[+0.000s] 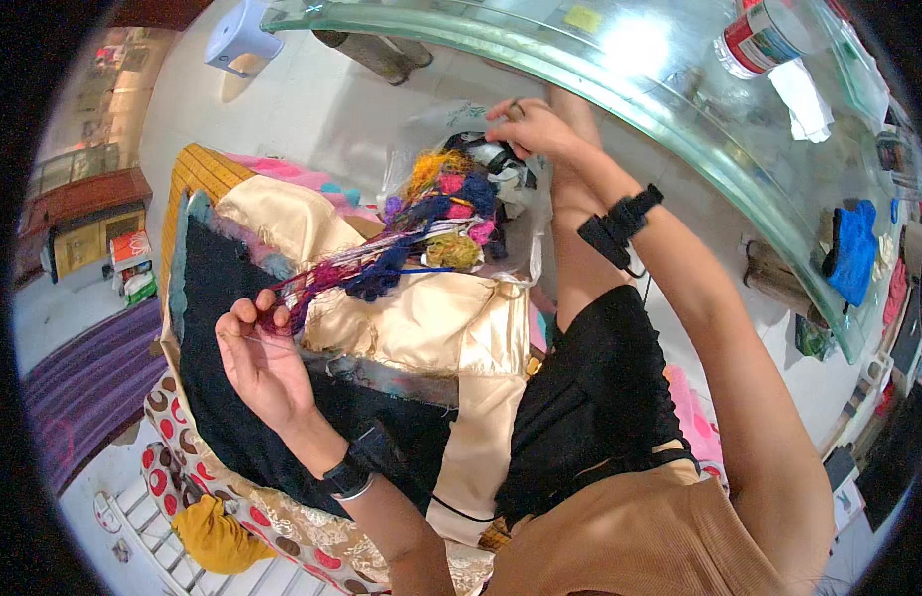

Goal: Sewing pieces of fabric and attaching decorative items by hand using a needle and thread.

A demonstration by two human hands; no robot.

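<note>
My left hand (267, 361), palm up with curled fingers, holds one end of a bundle of purple and magenta thread (312, 290). The strands run up to a tangled heap of colourful thread (450, 201) in a clear plastic bag (535, 238). My right hand (532, 127) is over the far side of the bag, beside dark and white items (494, 155); whether its fingers grip anything is unclear. Cream satin fabric (416, 320) and a black cloth (222, 313) with a frayed grey edge lie across my lap and beneath the thread.
A curved glass tabletop (684, 127) arches ahead and to the right, with a labelled plastic tub (763, 41) and a blue cloth (852, 249) on it. A pale blue stool (243, 37) stands at the far left. A mustard cloth (215, 533) lies lower left, near a white slatted rack.
</note>
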